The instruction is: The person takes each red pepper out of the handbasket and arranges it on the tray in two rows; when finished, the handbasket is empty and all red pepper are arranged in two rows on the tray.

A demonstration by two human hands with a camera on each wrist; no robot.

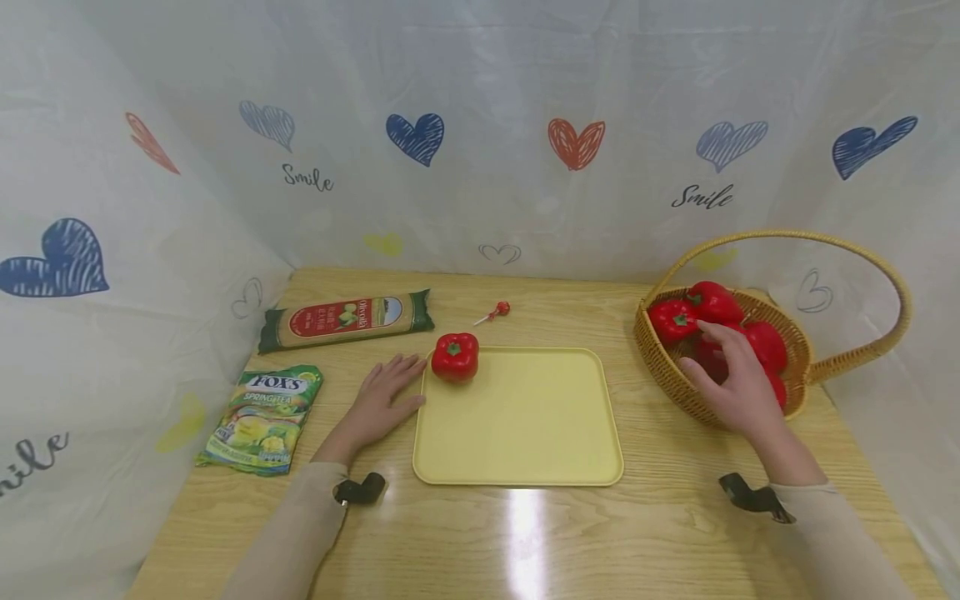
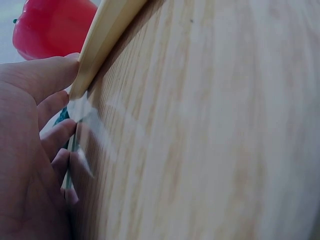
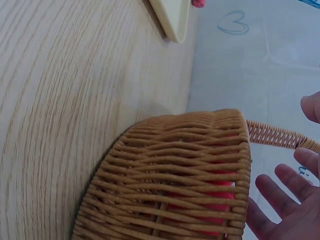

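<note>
A red bell pepper (image 1: 454, 357) sits stem up in the upper left corner of the yellow tray (image 1: 517, 417). My left hand (image 1: 382, 404) rests on the table at the tray's left side, its thumb touching the tray's edge in the left wrist view. Over the wicker basket (image 1: 678, 392), at the right, hovers my right hand (image 1: 738, 383), fingers loosely spread and holding nothing. Several red bell peppers (image 1: 712, 302) lie inside the basket, partly hidden by that hand. In the right wrist view, the fingers stand above the basket's rim (image 3: 242, 175).
A lollipop (image 1: 501, 309) lies behind the tray. On the left are a long pack of Olivoilà pasta (image 1: 345, 322) and a green Fox's candy bag (image 1: 262, 421). The basket's tall handle (image 1: 795, 237) arches at the back right. A white curtain with hearts surrounds the table.
</note>
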